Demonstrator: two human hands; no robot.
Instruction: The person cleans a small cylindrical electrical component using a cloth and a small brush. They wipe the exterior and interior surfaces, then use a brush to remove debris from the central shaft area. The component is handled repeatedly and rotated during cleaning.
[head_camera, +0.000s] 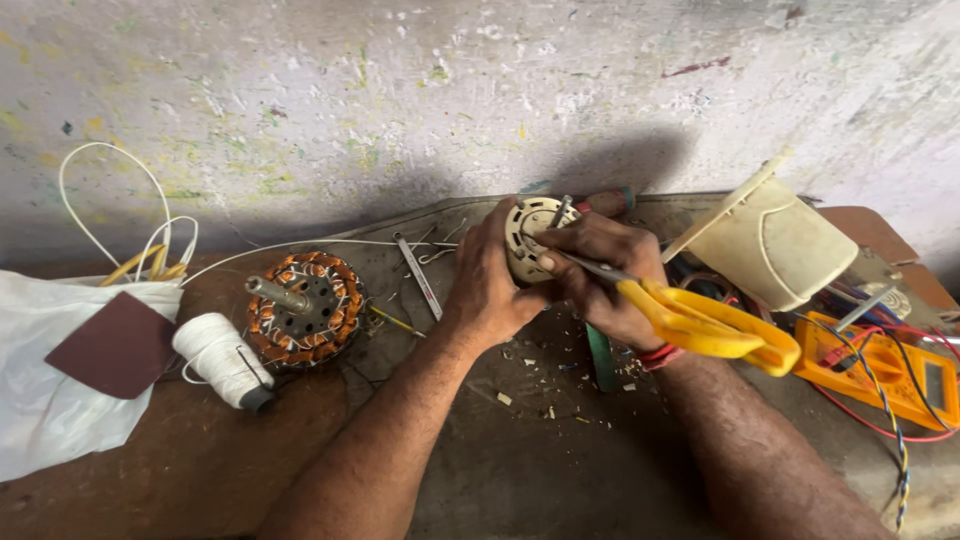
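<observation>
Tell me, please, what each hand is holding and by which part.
The left hand grips the round cream motor part by its left rim. The right hand holds yellow-handled scissors near the pivot, handles sticking out free.

A repair workshop: copper-wound motor stator left of the hands, orange multimeter right, paint-flecked wall beyond.

Round cream motor part: lower half hidden behind left hand and right hand; its face detail too small to read. Scissors: blade tips lost between the fingers against the part. White bag cut by left edge; orange meter cut by right edge, partly under wires.
</observation>
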